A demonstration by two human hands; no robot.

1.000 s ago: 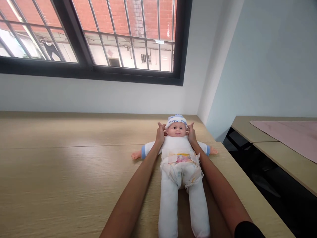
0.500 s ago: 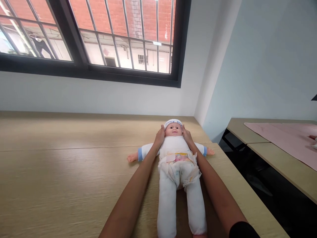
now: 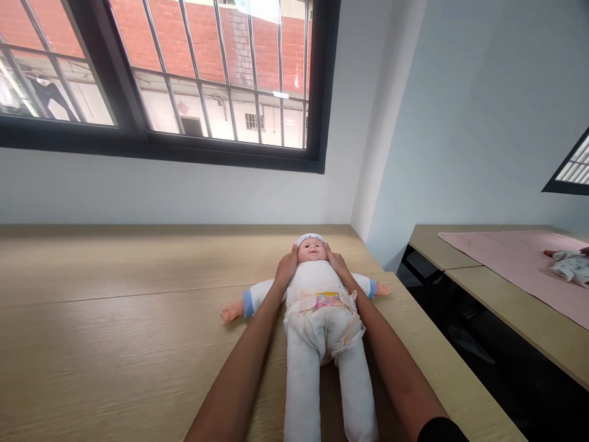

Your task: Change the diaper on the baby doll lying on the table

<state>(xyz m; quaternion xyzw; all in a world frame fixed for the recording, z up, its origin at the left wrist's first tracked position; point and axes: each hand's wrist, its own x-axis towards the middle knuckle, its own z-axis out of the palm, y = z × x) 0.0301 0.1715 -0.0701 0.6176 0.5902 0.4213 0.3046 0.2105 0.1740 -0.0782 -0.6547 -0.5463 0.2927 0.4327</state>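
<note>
A baby doll [image 3: 311,274] lies on its back on the wooden table, face up, with its arms spread to the sides and its legs toward me. It has a white cloth body, blue cuffs and a disposable diaper [image 3: 326,325] around its hips. On its head sits a white cap [image 3: 310,237] with dark lettering. My left hand [image 3: 287,266] holds the left side of the head, and my right hand [image 3: 337,263] the right side. Both thumbs rest by the cheeks; the other fingers are mostly hidden. My forearms run along either side of the doll's body.
The wooden table [image 3: 115,344] meets the wall below a barred window [image 3: 221,150]. Past a dark gap on the right stands another table [image 3: 464,288] with a pink mat [image 3: 501,255]. A second doll in patterned clothing [image 3: 570,265] lies there at the right edge.
My view has turned slightly to the right, bringing more of the second doll and another window into sight. Both hands stay at the doll's head.
</note>
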